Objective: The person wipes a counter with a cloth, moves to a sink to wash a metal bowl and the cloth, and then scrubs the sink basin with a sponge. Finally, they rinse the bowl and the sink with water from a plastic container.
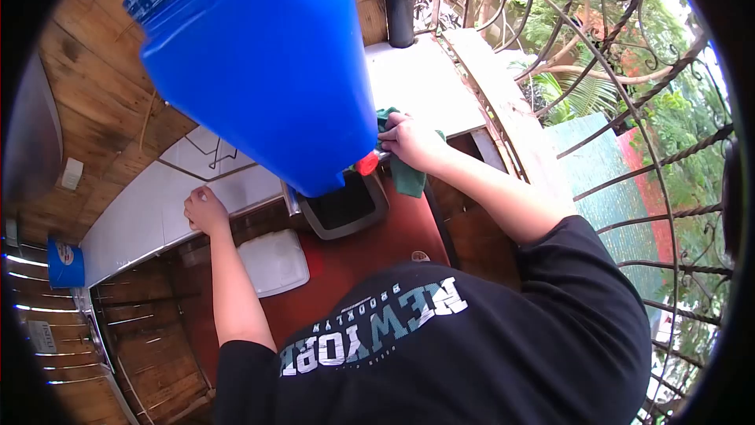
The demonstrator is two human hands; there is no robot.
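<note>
My right hand (410,142) grips a green cloth (409,179) at the white counter, just right of a big blue water container (267,71). Part of the cloth hangs down over the counter's edge. A red tap (366,163) sticks out low on the container, close to my right fingers. My left hand (206,210) rests on the white tiled counter (141,213) near its front edge, fingers curled in and nothing visible in them. Under the tap is a dark bin with a grey rim (346,234). The container hides much of the counter behind it.
A white lidded box (274,262) sits on the reddish surface below. A small blue bucket (66,264) is at the far left. Thin metal rods (212,159) lie on the counter. A twisted iron grille (621,95) runs along the right, and a dark pipe (398,0) stands behind.
</note>
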